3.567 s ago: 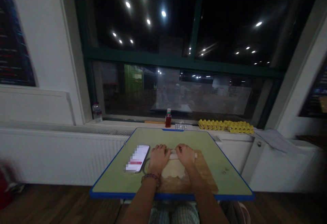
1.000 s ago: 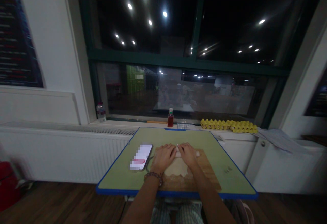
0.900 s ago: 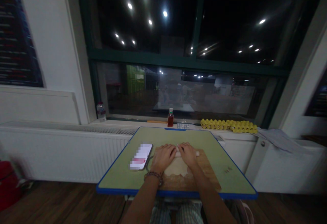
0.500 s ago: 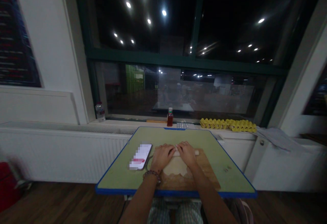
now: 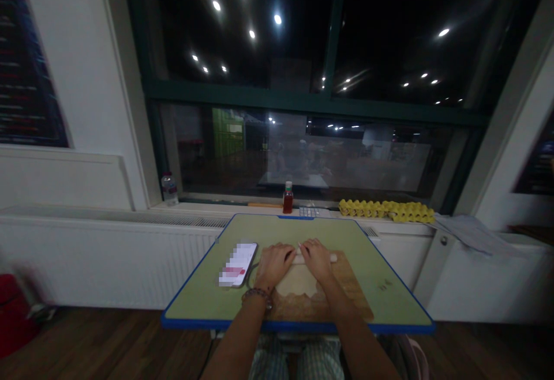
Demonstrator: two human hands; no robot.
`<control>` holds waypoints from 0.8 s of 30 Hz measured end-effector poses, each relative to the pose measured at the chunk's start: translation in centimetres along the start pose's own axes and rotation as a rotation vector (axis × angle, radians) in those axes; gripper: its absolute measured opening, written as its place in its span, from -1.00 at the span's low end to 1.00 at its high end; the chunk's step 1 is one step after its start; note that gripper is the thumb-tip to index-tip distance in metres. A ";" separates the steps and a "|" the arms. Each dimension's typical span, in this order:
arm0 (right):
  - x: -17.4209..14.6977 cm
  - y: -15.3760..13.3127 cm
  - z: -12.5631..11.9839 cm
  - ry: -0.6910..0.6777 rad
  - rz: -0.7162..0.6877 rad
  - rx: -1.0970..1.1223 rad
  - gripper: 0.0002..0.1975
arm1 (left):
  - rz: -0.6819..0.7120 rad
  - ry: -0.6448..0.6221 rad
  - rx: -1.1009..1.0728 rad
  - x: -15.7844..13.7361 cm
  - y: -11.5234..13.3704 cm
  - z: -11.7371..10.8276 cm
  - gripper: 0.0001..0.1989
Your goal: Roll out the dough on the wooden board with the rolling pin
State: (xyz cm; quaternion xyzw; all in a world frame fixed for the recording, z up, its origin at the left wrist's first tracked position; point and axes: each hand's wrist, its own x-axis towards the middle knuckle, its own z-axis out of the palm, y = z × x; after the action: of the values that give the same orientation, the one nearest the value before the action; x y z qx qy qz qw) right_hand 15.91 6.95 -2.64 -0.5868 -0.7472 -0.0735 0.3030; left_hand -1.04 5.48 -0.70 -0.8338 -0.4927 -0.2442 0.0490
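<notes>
— Where are the hands?
— Left hand [image 5: 273, 263] and right hand [image 5: 317, 259] lie flat, fingers spread, pressing the rolling pin [image 5: 332, 259]; it rests across the dough [image 5: 300, 285] on the wooden board [image 5: 352, 296]; phone [image 5: 238, 264] just left.

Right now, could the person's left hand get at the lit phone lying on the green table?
Probably yes. The left hand rests on the pale rolling pin over flattened dough, and the lit phone lies just beside it on the green table, nothing between.
</notes>
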 end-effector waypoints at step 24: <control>-0.2 -0.3 -0.7 0.020 0.029 0.042 -0.74 | -0.010 -0.004 -0.013 0.1 0.1 -0.2 -0.68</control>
State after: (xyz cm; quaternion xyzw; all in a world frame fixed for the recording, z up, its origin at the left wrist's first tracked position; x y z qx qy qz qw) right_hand 15.87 6.36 -2.15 -0.5905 -0.7369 -0.0594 0.3236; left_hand -1.00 5.40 -0.47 -0.8320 -0.4954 -0.2461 0.0413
